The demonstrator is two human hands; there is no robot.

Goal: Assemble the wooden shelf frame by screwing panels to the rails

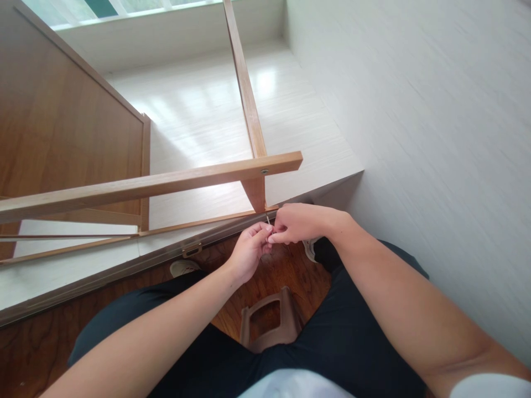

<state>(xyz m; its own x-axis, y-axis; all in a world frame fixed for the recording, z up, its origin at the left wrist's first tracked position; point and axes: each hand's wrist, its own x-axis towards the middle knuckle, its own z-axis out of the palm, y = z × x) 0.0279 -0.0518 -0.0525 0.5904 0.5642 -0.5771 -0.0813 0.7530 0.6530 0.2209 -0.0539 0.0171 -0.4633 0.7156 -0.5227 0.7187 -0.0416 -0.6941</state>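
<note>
Thin and pale, the small pin (268, 220) pinched between my left hand (249, 251) and right hand (296, 222) just below the wooden frame (257, 193) could slip and vanish onto the dark floor (290, 271).

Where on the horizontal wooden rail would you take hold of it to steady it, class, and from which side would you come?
Grip the wooden rail on its long bare stretch left of the screw, probably from above, with fingers wrapping its narrow edges. It lies nearly level and slim, and open space shows around it. Near the upright post the joint crowds it, and both the left hand and right hand work just below.
</note>
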